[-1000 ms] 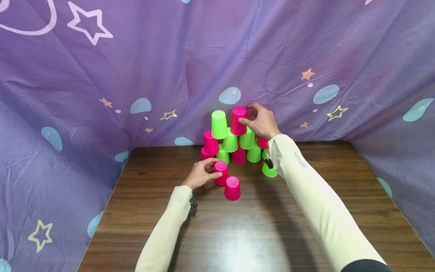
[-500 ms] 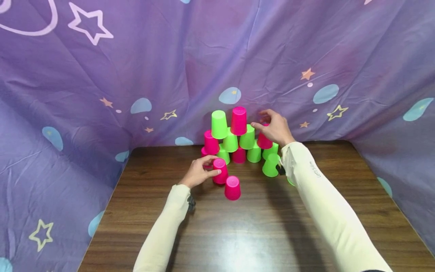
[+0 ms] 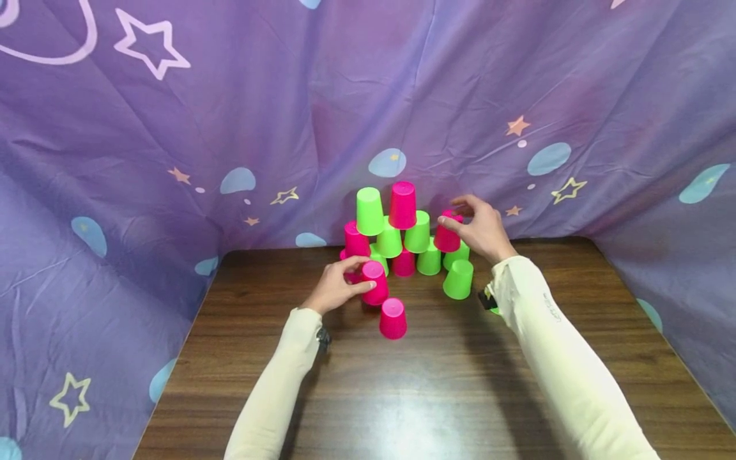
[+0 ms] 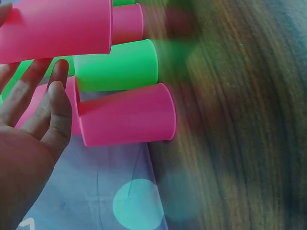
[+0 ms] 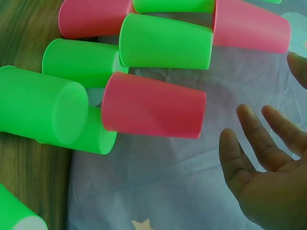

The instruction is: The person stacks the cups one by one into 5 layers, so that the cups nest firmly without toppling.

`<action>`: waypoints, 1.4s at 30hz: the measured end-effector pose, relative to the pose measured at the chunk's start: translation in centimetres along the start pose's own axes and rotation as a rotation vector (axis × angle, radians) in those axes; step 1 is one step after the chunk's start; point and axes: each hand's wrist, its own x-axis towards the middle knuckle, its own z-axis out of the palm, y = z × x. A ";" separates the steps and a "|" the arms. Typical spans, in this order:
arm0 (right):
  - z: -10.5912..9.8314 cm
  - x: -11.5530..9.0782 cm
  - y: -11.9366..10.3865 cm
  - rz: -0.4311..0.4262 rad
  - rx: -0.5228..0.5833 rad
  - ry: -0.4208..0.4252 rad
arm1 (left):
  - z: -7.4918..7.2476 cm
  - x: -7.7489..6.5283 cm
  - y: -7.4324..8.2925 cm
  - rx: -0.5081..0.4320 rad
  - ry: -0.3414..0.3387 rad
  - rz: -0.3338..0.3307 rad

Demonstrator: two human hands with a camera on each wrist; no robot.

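Observation:
My left hand (image 3: pixel 336 285) grips a pink cup (image 3: pixel 379 291) between thumb and fingers, its mouth down, in front of a stacked wall of pink and green cups. In the left wrist view this held cup (image 4: pixel 57 31) lies across the fingers at the top left. My right hand (image 3: pixel 482 229) has its fingers spread at the wall's right end. The right wrist view shows its fingertips (image 5: pixel 229 139) apart from the second-row end pink cup (image 5: pixel 156 108). On the third row stand a green cup (image 3: pixel 369 211) and a pink cup (image 3: pixel 403 206), side by side.
Another pink cup (image 3: pixel 393 319) stands upside down on the wooden table (image 3: pixel 356 396) in front of the held one. A loose green cup (image 3: pixel 458 280) stands before the wall's right end; a further green cup (image 3: pixel 495 311) is mostly hidden by the right wrist. A purple curtain (image 3: pixel 322 128) hangs close behind.
My right hand has let go of the third-row pink cup and moved right and down. The left hand has raised its pink cup slightly.

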 end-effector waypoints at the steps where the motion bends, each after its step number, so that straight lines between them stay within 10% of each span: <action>1: 0.0 -0.1 0.1 -0.008 0.000 0.002 | 0.0 0.0 0.1 -0.003 0.001 0.004; 42: 1.5 -5.1 4.9 -0.003 -0.084 -0.069 | -1.0 2.0 5.8 0.055 -0.028 0.162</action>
